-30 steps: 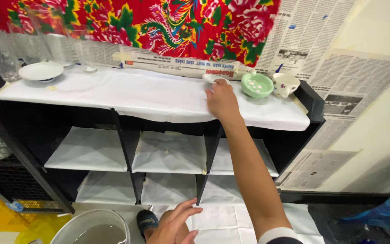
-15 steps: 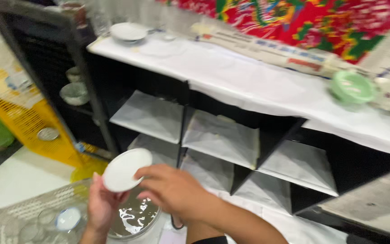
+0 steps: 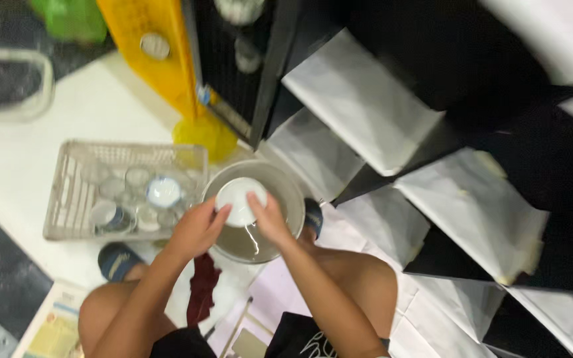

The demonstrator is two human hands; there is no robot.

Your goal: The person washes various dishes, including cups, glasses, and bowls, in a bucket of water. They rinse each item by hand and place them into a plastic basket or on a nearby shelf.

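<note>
Your left hand and right hand close on a small white dish inside the metal basin, so its rim hems your fingertips all round. Left of your fingers, the wire basket of cups blocks the way. Beyond them stands the black shelf frame. Bare white floor lies open past the basket.

Place: home dishwashing corner, my spot on the floor | Evidence: metal basin of water near me | wire basket of cups to its left | black shelves lined with white paper, right and far
</note>
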